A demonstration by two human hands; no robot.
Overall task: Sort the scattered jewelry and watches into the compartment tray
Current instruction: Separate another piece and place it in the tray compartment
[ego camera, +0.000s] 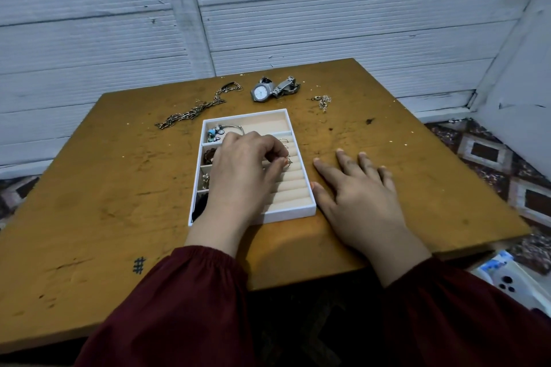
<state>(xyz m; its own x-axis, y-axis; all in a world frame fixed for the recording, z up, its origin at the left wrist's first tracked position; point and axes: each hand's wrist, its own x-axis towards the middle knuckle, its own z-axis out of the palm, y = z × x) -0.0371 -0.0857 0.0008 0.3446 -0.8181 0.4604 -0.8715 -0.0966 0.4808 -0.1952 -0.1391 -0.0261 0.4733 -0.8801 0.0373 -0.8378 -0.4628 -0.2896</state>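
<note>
A white compartment tray sits near the middle of a worn orange-brown table, its long side running from near to far. The left hand reaches over the tray with its fingers curled, and the thumb and fingertips pinch a small ring just above the beige ring rolls that fill the tray's right side. The right hand lies flat on the table just right of the tray, fingers straight and spread, its thumb against the tray's right wall close to the near corner. The two hands are apart, with the tray's right wall between them. In the wide far compartment lies a charm bracelet with blue and dark beads. The small compartments down the left side hold a dark piece, something metallic and something black, all partly hidden by the left hand and too small to name. Beyond the tray, loose on the table, a long chain lies to the far left with a shorter chain past it. A metal watch with a pale round dial lies at the far middle, touching a second metal band, and a small chain piece lies to the far right. Dark red sleeves cover both forearms, and a black hash mark is drawn on the near left of the table.
</note>
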